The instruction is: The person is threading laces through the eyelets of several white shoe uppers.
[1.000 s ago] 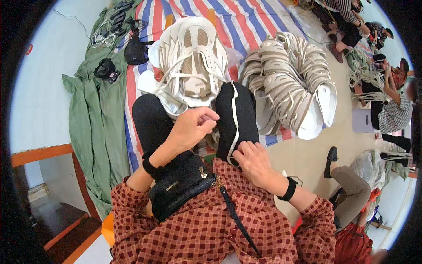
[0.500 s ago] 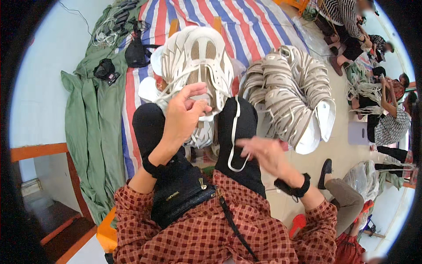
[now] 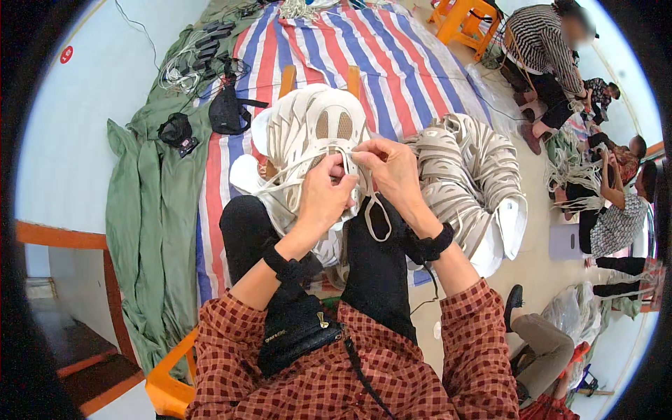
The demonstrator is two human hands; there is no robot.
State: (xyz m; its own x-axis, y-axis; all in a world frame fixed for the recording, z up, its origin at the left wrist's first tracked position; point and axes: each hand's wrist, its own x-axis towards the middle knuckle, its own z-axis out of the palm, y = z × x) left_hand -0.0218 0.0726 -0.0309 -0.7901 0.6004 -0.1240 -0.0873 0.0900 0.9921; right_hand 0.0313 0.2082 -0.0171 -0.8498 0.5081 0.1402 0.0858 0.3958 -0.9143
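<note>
A pile of cream shoe uppers with cut-out straps (image 3: 308,129) rests on my knees, above my black trousers. My left hand (image 3: 323,190) pinches a thin cream strap (image 3: 280,183) that runs across the pile. My right hand (image 3: 393,168) meets it from the right and grips the same strap, whose loop (image 3: 378,220) hangs down below my fingers. Both wrists carry black bands.
A second stack of cream uppers (image 3: 469,182) lies to the right on a striped tarp (image 3: 399,63). Green cloth (image 3: 150,210), a black pouch (image 3: 227,110) and cables lie left. Other people (image 3: 616,210) sit at right. An orange stool (image 3: 469,21) stands beyond.
Both hands rose from my lap to the top of the pile and came together. The right hand, held apart half a second ago, now grips the strap beside the left.
</note>
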